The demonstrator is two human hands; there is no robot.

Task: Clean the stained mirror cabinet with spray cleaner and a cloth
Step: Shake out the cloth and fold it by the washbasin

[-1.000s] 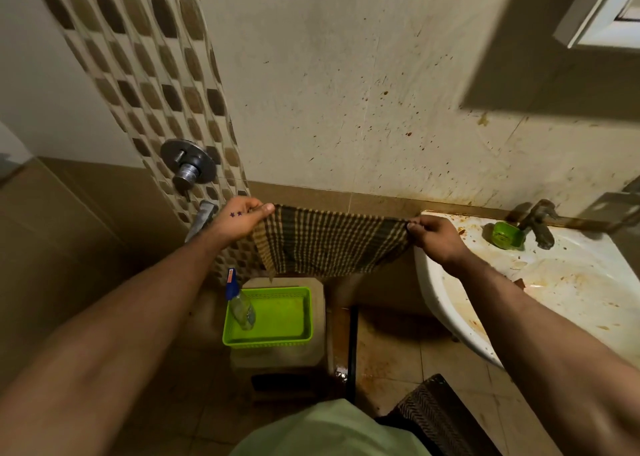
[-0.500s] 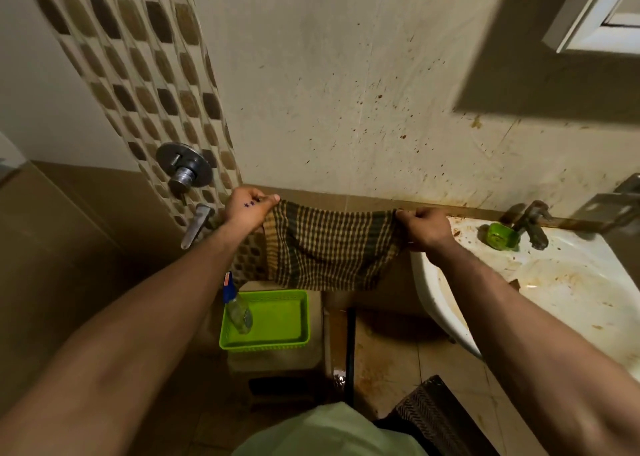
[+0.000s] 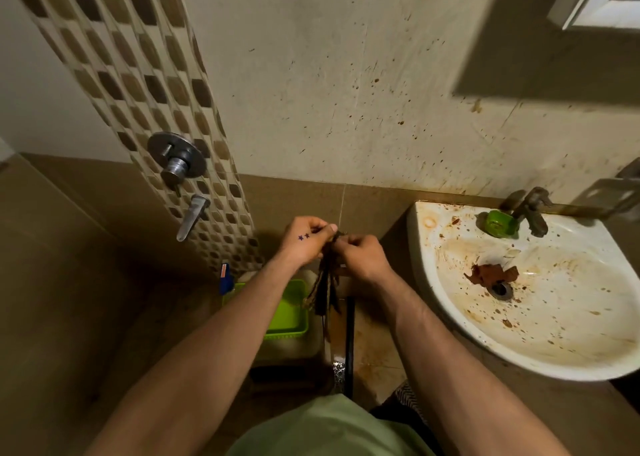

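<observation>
A brown checked cloth (image 3: 325,289) hangs folded in a narrow bunch below my two hands, which meet in front of me. My left hand (image 3: 306,242) pinches its top edge between thumb and fingers. My right hand (image 3: 363,256) grips the same edge right beside it. The spray bottle (image 3: 225,277), with a blue head, stands in a green tray (image 3: 289,312) on a stool below my left forearm. A corner of the white mirror cabinet (image 3: 595,0) shows at the top right.
A stained white sink (image 3: 519,351) stands at the right with brown debris by its drain, a tap (image 3: 530,210) and a green cup (image 3: 498,223). A shower valve (image 3: 176,159) and spout (image 3: 192,215) are on the tiled wall at the left. The wall is spattered.
My hands have come together, folding the cloth from a spread sheet into a hanging bunch. The view has tilted down, showing more of the sink.
</observation>
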